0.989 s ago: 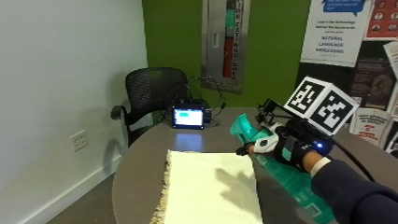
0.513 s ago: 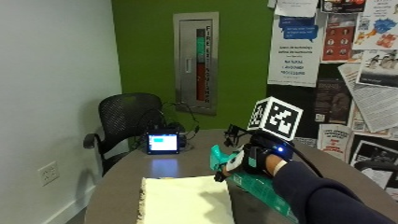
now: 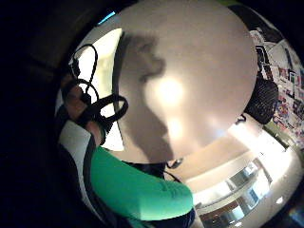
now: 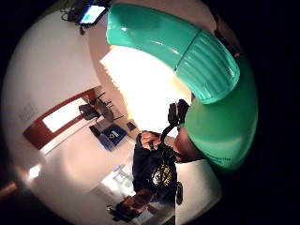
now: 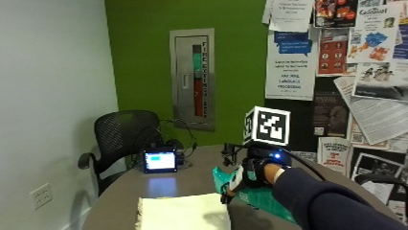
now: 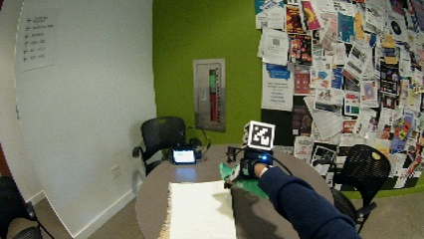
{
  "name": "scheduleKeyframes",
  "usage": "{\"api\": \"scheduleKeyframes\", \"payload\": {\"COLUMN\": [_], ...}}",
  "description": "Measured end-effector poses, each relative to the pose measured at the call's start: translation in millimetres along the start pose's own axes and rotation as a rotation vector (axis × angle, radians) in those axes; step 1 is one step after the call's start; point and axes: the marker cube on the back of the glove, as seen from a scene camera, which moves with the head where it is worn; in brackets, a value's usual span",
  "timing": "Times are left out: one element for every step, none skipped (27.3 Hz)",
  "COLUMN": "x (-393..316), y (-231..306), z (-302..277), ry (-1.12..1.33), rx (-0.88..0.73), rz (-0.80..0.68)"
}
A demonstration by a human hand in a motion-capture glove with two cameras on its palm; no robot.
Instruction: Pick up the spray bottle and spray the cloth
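Right hand (image 5: pixel 258 173) center-right of frame, grip curled round green bottle (image 5: pixel 224 181), held beside cloth (image 5: pixel 184 215) on tabletop (image 5: pixel 118 206). Risk: nozzle aimed off, spray misses cloth.

1. A green spray bottle (image 4: pixel 206 79) fills much of the view — a ribbed band crosses its curved body, and it sits close to the palm.
2. Beside the bottle lies a bright pale cloth (image 4: pixel 140 89), frayed along one edge.
3. Beyond the bottle's narrower end, a small lit screen (image 4: pixel 91 13) sits on the round table (image 4: pixel 51 70) — well apart from the cloth.
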Motion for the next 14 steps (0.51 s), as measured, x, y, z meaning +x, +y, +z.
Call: {"api": "scheduleKeyframes", "payload": {"x": [1.1, 1.6, 1.4, 0.3, -1.9, -5.4, -10.4, -16.6, -23.5, -30.2, -35.8, -39.9, -42.8, -44.6], "y": [-1.8, -2.8, -3.2, -3.1, -3.0, -3.3, -4.2, -5.8, -7.8, -10.0, -12.1, -13.9, -15.2, -15.7], "z": [3.6, 7.1, 10.3, 13.3, 16.0, 18.4, 20.7, 23.0, 25.2, 27.3, 28.9, 30.0, 30.3, 29.9], "ry": [0.005, 0.007, 0.007, 0.007, 0.008, 0.012, 0.017, 0.023, 0.026, 0.024, 0.017, 0.003, -0.019, -0.049], "rx": [-0.006, -0.012, -0.016, -0.017, -0.014, -0.006, 0.007, 0.025, 0.046, 0.069, 0.093, 0.117, 0.143, 0.171], "rz": [0.003, 0.004, 0.003, -0.003, -0.012, -0.026, -0.044, -0.065, -0.088, -0.111, -0.132, -0.150, -0.168, -0.188]}}
